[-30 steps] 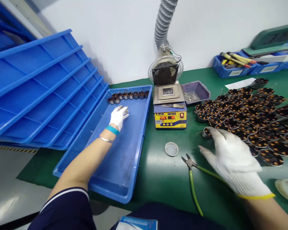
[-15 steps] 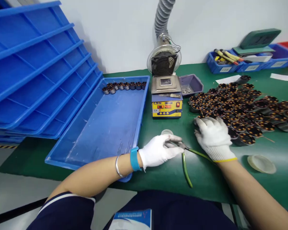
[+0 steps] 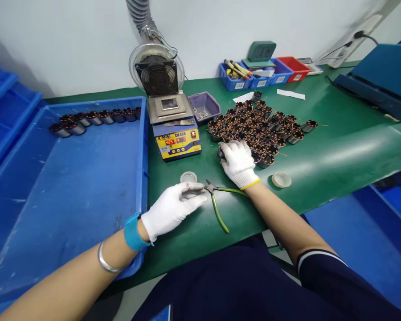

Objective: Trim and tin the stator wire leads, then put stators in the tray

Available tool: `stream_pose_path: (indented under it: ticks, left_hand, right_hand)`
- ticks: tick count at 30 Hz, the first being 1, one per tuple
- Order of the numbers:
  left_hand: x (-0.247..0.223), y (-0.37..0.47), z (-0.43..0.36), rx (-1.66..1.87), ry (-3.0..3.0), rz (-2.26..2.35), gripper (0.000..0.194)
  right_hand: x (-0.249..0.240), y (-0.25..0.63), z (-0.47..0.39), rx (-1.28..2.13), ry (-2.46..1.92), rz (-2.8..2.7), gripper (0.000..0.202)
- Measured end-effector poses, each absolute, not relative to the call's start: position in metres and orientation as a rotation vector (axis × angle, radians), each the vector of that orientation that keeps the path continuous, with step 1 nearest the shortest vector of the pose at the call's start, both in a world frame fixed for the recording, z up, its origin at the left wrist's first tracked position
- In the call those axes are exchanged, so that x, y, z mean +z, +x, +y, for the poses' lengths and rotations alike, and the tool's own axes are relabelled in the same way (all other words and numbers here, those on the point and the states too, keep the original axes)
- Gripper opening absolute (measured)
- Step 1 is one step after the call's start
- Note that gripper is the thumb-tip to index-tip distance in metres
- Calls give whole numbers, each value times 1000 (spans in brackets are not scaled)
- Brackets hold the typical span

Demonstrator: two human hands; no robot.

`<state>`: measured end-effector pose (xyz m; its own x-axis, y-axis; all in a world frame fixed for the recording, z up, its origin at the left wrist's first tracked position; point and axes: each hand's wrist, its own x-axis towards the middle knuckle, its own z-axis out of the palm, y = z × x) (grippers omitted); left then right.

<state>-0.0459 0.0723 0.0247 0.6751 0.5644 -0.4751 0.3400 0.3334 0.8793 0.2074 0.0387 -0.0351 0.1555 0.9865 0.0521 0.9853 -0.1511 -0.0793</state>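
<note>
My left hand (image 3: 175, 206), in a white glove, hovers over the green table with its fingers apart, between the blue tray (image 3: 142, 151) and the green-handled pliers (image 3: 211, 188). The pliers lie opened out, their jaws near my left fingertips. My gloved right hand (image 3: 238, 161) is curled over a dark cylinder (image 3: 221, 152) at the near left edge of a cluster of black cylinders (image 3: 254, 127) with copper-coloured dots on top. Several similar cylinders (image 3: 105, 117) stand or lean along the tray's far side.
A yellow-fronted heating unit (image 3: 178, 142) with a fan stands behind my hands. Beside it is a purple bin (image 3: 209, 107). Two small round dishes (image 3: 188, 176) (image 3: 281, 179) sit on the table. Blue bins (image 3: 232, 80) and a red bin (image 3: 294, 69) line the wall.
The camera view has swung to the right, bringing in a blue-green case and the table's right part. My right hand remains at the cluster's near left edge and my left hand beside the pliers.
</note>
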Motion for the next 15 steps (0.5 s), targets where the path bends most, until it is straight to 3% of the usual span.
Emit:
stream_pose_path:
  ticks: [3,6,9,12,15]
  left_hand:
    - [24,-46,73,166,1246,871,47]
    - [27,-43,75,218,1099,942,61]
    - [30,-40,77,243,865,998,72]
    - [33,-38,75,213,692,909,66]
    - [36,-36,72,239,690,901,59]
  right_hand:
    - [-36,209,43,99,-2304,-2012,53]
    - [-28,199,35,165,-2161,-1884,49]
    - [-9,171,17,296,-1744,-1821,45]
    - [13,143,3,403,-1311,-1887,39]
    - [21,134,1,578,-1081,-1700,59]
